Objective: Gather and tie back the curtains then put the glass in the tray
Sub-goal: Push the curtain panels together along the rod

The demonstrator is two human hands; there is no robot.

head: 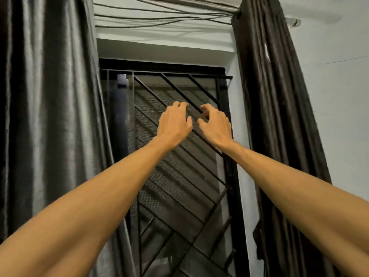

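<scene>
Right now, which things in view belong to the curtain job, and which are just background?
Job:
left curtain
right curtain
left hand
right hand
No glass or tray in view.

Background:
window grille
overhead cords
curtain rod
wall

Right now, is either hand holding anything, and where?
The curtains hang unheld. The left hand and right hand are at the window grille, fingers curled; whether they hook a bar cannot be told.
</scene>
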